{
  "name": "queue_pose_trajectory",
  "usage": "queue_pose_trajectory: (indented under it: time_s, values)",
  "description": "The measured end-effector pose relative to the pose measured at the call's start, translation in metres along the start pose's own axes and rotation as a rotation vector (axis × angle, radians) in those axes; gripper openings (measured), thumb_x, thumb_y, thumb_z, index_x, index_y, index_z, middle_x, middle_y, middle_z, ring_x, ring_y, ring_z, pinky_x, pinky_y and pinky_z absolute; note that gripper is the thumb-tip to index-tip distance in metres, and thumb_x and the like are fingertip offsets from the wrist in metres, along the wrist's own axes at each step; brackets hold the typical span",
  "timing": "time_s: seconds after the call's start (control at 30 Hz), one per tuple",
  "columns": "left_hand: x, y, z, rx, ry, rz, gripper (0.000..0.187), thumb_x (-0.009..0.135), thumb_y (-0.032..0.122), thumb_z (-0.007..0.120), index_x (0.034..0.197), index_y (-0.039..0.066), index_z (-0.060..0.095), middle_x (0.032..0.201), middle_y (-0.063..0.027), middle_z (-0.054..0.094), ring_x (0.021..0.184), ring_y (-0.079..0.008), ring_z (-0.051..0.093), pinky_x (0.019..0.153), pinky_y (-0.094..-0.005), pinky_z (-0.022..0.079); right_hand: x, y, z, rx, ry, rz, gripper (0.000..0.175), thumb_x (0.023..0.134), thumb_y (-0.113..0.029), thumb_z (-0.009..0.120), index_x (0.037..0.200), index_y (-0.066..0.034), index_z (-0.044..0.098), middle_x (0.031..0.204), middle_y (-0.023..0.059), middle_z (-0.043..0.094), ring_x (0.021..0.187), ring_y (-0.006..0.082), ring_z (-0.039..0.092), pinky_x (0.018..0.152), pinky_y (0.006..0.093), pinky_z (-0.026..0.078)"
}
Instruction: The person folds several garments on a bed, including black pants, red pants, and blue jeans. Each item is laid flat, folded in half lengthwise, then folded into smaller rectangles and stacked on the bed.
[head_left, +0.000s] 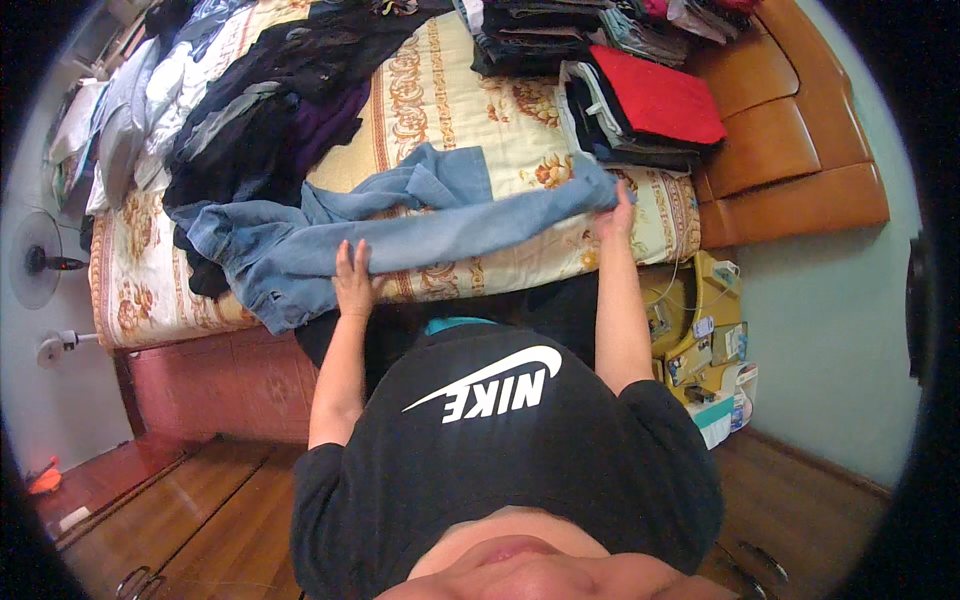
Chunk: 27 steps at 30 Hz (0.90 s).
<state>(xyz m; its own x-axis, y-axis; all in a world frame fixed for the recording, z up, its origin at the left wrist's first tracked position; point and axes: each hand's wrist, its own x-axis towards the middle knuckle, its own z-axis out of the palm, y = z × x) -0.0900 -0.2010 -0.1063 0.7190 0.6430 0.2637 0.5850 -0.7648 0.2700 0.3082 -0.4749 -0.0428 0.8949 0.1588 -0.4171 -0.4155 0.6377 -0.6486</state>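
A pair of light-blue jeans (405, 236) lies across the near side of the bed, its bunched waist part at the left. One trouser leg stretches to the right; the other lies bent behind it. My left hand (356, 281) rests on the near edge of the stretched leg, fingers extended and slightly apart. At the far end of that leg, my right hand (615, 214) grips the denim near the hem, thumb and fingers partly hidden by the cloth. Both hands are over the bed's near edge.
A floral bedspread (409, 97) covers the bed. Dark loose clothes (262, 112) are heaped behind the jeans at left. A folded stack topped with red cloth (660, 94) stands near the brown headboard (757, 135). A yellow bedside stand (705, 300) holds cables and small items; a fan (36, 259) is far left.
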Motion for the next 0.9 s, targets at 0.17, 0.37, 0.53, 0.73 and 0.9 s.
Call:
queue_pose_trajectory:
  time_s: [0.17,0.37,0.53,0.73,0.9]
  values:
    - [0.027,-0.038,-0.008,0.009,0.12,0.108,0.057,0.08,-0.002,0.049,0.131,0.022,0.037,0.128,-0.0154,0.035,0.114,-0.0371,0.044,0.083,-0.0402,0.049,0.013,-0.039,-0.048,0.033,0.046,-0.108,0.038,0.08,-0.01,0.064,0.114,-0.0037,0.048,0.112,0.009,0.055,0.1,0.0242,0.054,0.086,0.0399,0.043]
    - [0.007,-0.052,-0.045,-0.029,0.191,0.111,0.048,0.074,-0.005,0.051,0.118,0.013,0.047,0.119,-0.0149,0.039,0.099,-0.0349,0.051,0.079,-0.0381,0.048,0.016,0.002,-0.106,-0.891,0.847,-0.368,0.046,0.077,-0.026,0.068,0.105,0.0066,0.051,0.095,0.0184,0.057,0.094,0.0308,0.056,0.075,0.0417,0.046]
    - [0.009,-0.03,-0.058,-0.352,0.274,-0.156,0.043,0.063,-0.012,0.039,0.102,0.0,0.054,0.095,-0.0134,0.055,0.093,-0.0283,0.056,0.082,-0.0341,0.046,0.044,0.024,-0.095,-1.316,0.371,-0.074,0.05,0.075,-0.03,0.071,0.106,0.0049,0.052,0.1,0.0166,0.059,0.09,0.0287,0.058,0.071,0.0412,0.048]
    - [0.049,-0.038,-0.078,-0.605,0.292,-0.268,0.045,0.06,-0.011,0.032,0.095,-0.004,0.059,0.089,-0.0132,0.061,0.09,-0.022,0.058,0.087,-0.0288,0.042,0.05,0.02,-0.018,-0.263,0.161,0.208,0.034,0.079,-0.01,0.066,0.109,-0.0014,0.054,0.106,0.0119,0.058,0.088,0.0261,0.058,0.079,0.0399,0.047]
    - [0.074,-0.031,-0.137,-0.332,0.416,-0.099,0.032,0.067,-0.004,0.043,0.093,0.002,0.059,0.084,-0.0158,0.061,0.076,-0.0303,0.06,0.073,-0.0331,0.047,-0.004,-0.07,0.048,-0.239,-0.299,-0.237,0.027,0.083,-0.014,0.059,0.109,-0.0062,0.056,0.103,0.008,0.059,0.091,0.0222,0.056,0.08,0.0347,0.043]
